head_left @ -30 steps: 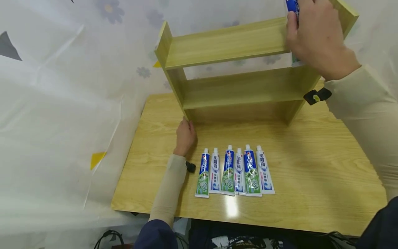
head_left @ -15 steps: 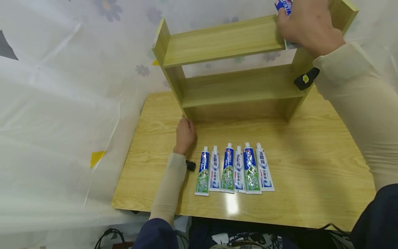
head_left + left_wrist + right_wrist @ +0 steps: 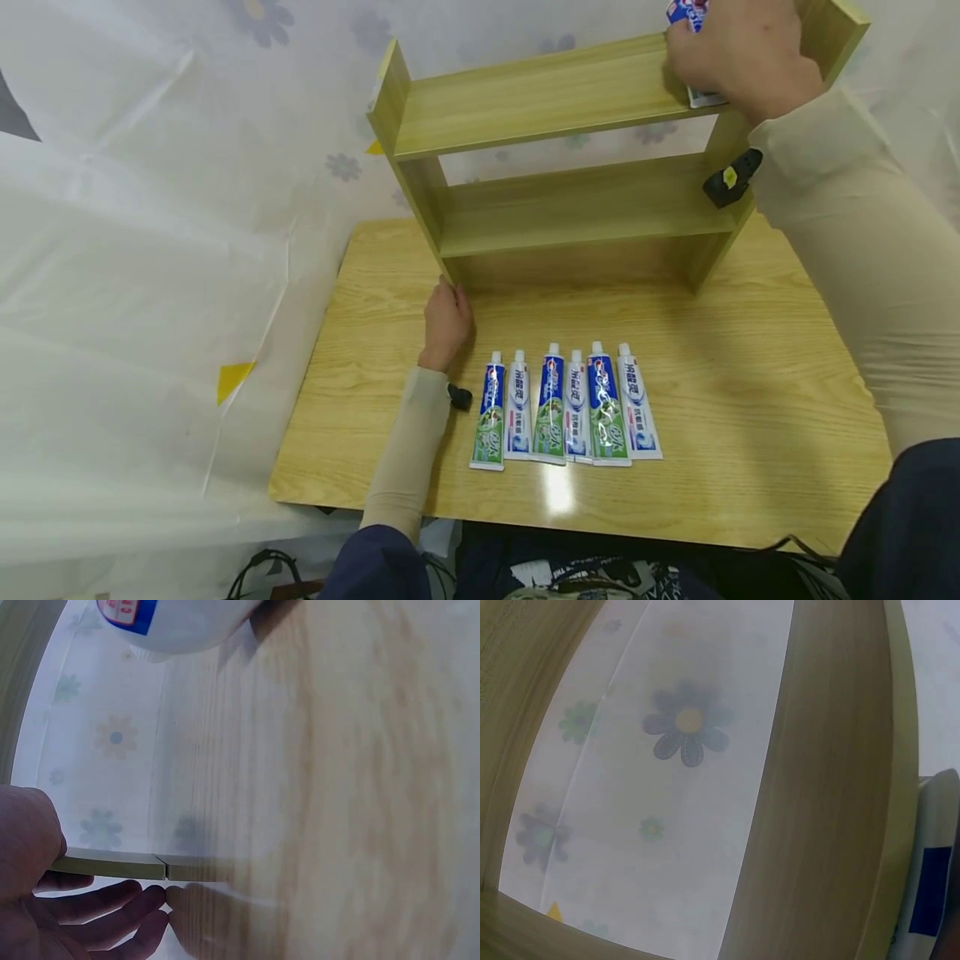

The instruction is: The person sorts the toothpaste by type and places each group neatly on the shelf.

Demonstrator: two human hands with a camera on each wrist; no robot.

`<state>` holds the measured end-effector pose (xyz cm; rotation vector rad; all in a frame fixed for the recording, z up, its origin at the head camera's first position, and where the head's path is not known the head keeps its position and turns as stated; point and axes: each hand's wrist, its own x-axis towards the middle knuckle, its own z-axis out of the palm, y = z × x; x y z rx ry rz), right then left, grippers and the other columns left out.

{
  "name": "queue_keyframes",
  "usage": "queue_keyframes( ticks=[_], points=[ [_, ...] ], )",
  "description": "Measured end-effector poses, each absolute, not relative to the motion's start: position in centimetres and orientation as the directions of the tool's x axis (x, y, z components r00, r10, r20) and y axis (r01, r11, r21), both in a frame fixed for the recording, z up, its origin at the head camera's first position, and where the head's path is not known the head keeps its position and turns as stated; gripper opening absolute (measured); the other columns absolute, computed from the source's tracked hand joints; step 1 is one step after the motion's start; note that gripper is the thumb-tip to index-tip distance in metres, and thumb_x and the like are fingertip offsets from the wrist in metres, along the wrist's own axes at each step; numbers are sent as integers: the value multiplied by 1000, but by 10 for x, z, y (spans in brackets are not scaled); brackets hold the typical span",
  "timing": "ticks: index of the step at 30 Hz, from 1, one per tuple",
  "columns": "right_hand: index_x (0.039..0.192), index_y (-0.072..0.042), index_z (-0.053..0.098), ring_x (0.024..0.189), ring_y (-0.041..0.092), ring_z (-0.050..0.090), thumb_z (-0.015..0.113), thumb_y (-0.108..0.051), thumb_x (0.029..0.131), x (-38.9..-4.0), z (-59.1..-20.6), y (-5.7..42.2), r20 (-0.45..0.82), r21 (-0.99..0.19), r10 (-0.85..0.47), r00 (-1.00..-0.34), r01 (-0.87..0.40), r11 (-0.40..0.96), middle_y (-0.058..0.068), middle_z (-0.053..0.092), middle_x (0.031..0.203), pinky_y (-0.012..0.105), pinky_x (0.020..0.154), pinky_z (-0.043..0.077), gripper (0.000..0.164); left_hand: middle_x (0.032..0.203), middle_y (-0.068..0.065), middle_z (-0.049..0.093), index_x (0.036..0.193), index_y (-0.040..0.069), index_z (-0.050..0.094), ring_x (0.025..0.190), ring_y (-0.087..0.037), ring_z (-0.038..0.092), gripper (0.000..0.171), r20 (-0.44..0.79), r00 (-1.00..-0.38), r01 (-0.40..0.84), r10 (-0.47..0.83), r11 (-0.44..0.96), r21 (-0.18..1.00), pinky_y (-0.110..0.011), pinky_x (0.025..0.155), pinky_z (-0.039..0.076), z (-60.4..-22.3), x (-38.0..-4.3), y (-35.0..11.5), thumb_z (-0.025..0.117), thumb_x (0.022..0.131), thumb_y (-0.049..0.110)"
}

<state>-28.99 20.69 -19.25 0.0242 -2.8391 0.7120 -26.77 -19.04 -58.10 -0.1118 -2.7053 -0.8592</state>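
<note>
Seen from the head, the right hand is closed around a tube by the top board at 2 o'clock on the shelf, its fingertips hidden. The right wrist view adds the tube's dark blue band, at 4 o'clock. The left hand grips the shelf at 8 o'clock; only its wrist view shows the panel between thumb and loosely bent fingers. Six tubes lie at 6 o'clock on the table.

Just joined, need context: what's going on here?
A person's right hand holds a toothpaste tube at the right end of the top shelf on a wooden rack; the left hand grips the rack low on its left side. Six more tubes lie in a row on the table in front.
</note>
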Motion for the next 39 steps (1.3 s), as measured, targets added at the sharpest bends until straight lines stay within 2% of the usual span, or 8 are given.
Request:
queue_keyframes(
  ticks=[8, 11, 14, 17, 23, 27, 33, 39],
  points=[
    [171, -17, 36, 125, 50, 47, 35, -37, 109, -272, -193, 207, 468, -389, -12, -884, -218, 895, 21, 34, 173, 67, 94, 40, 65, 94, -20, 68, 129, -4, 57, 80, -37, 70, 41, 366, -931, 221, 21, 828, 515, -48, 65, 58, -593, -273, -194, 36, 119, 31],
    [161, -20, 54, 105, 23, 51, 39, -41, 110, -268, -195, 205, 588, -358, 12, -809, -247, 900, 14, 50, 165, 47, 87, 40, 57, 94, -18, 68, 129, -3, 58, 78, -34, 70, 44, 378, -925, 227, 26, 838, 497, -45, 64, 59, -593, -274, -195, 35, 119, 33],
    [153, -26, 62, 97, -2, 34, 44, -47, 109, -265, -196, 204, 640, -389, 68, -766, -247, 887, 6, 60, 157, 28, 89, 35, 53, 95, -17, 69, 130, -3, 57, 78, -32, 70, 45, 377, -926, 220, 20, 841, 494, -44, 64, 60, -592, -275, -194, 34, 119, 34],
    [151, -30, 64, 96, -16, 31, 47, -50, 107, -258, -198, 205, 665, -425, 113, -738, -251, 870, -17, 66, 130, 19, 88, 34, 51, 95, -18, 68, 130, -3, 57, 79, -32, 70, 45, 365, -931, 207, 14, 843, 496, -45, 65, 60, -590, -275, -191, 33, 119, 32],
    [152, -33, 61, 78, -26, 25, 52, -44, 106, -234, -214, 212, 749, -397, 94, -655, -330, 857, -43, 27, 92, 15, 69, 24, 49, 94, -21, 67, 128, -6, 56, 79, -38, 69, 39, 336, -942, 189, -1, 826, 532, -48, 66, 59, -587, -273, -187, 37, 119, 26],
    [147, -22, 67, 71, -28, 24, 56, -40, 105, -217, -228, 210, 795, -358, 74, -602, -368, 858, -36, 42, 85, 15, 67, 24, 47, 93, -21, 67, 125, -5, 58, 79, -38, 69, 35, 339, -941, 180, -15, 824, 537, -48, 67, 59, -580, -269, -187, 41, 118, 25],
    [135, -6, 71, 76, -28, 26, 59, -34, 105, -197, -242, 201, 796, -373, 63, -602, -406, 834, 19, 73, 95, 17, 76, 26, 43, 94, -19, 67, 126, -2, 57, 80, -37, 70, 37, 377, -926, 212, -5, 820, 532, -48, 68, 58, -580, -271, -188, 37, 119, 28],
    [133, 3, 67, 71, 3, 44, 59, -30, 106, -174, -268, 197, 771, -333, -25, -637, -437, 835, 24, 69, 88, 23, 69, 27, 43, 93, -25, 69, 125, -6, 57, 78, -41, 70, 31, 347, -938, 208, -4, 794, 572, -53, 67, 59, -538, -247, -172, 39, 118, 19]
  ],
)
